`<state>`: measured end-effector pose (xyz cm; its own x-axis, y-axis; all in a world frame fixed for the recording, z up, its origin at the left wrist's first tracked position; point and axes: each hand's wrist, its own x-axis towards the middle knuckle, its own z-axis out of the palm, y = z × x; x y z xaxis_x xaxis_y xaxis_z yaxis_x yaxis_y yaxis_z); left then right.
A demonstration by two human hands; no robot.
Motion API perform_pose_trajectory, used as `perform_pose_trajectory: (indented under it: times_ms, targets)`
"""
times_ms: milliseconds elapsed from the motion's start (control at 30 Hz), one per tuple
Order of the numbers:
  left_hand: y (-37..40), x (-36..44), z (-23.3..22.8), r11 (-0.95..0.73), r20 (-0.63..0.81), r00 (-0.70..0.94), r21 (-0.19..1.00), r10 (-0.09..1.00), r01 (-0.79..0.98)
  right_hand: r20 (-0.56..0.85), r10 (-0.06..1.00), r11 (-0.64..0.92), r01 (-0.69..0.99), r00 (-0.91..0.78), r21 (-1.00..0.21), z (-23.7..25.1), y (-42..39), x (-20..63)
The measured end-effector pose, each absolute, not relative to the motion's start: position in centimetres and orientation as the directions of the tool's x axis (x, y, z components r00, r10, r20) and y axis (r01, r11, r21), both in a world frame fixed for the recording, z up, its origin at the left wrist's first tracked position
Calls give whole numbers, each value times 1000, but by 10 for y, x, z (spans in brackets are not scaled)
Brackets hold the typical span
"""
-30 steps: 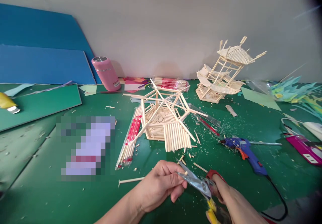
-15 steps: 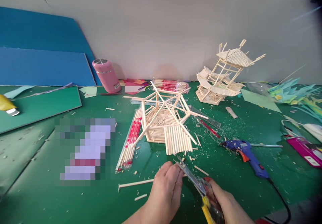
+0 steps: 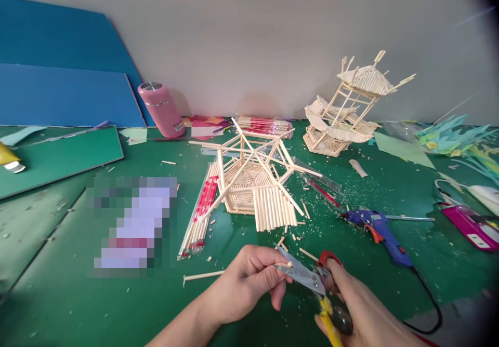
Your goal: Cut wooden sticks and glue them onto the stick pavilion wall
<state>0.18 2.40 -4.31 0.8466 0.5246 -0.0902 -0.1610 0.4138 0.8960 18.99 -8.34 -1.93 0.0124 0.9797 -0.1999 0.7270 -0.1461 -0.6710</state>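
Observation:
My left hand (image 3: 249, 282) pinches a short wooden stick piece (image 3: 289, 264) between thumb and fingers, low in the middle of the view. My right hand (image 3: 356, 310) grips scissors (image 3: 307, 278) with red and yellow handles. The metal blades are parted around the tip of the stick piece. Just beyond both hands stands a half-built hexagonal stick model (image 3: 255, 183) on the green mat (image 3: 78, 295).
A packet of sticks (image 3: 199, 217) lies left of the model and a loose stick (image 3: 202, 276) near my left hand. A blue glue gun (image 3: 380, 230) with a black cord lies right. A finished stick pavilion (image 3: 346, 110), a pink bottle (image 3: 161, 109) and blue boards (image 3: 66, 82) stand by the wall.
My hands dipped to the mat half a second ago, then came back up with a stick piece held at the scissor blades. The view shifted slightly.

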Motion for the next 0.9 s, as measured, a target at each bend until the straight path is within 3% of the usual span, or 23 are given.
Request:
perform_pose_trajectory:
  times_ms: [200,333,433,533,733,900]
  targets:
    - [25,2,-49,515,-131,856,840,500,-172,-245,969,-145,773,-14,-618,-13,-85,193]
    - [20,8,-49,483,-161,807,859,568,-168,-308,950,-231,778,50,-585,-22,-88,191]
    - [15,12,-47,297,-163,679,951,716,-86,-345,934,-292,761,95,-580,-23,-86,187]
    - [11,14,-46,1,-38,570,998,821,65,-398,912,-343,717,100,-607,-21,-83,185]
    - [9,10,-50,-492,320,552,849,770,194,-421,900,-381,667,111,-640,-32,-86,183]
    - [8,10,-51,-550,345,552,794,759,259,-413,906,-374,630,92,-681,-29,-83,179]
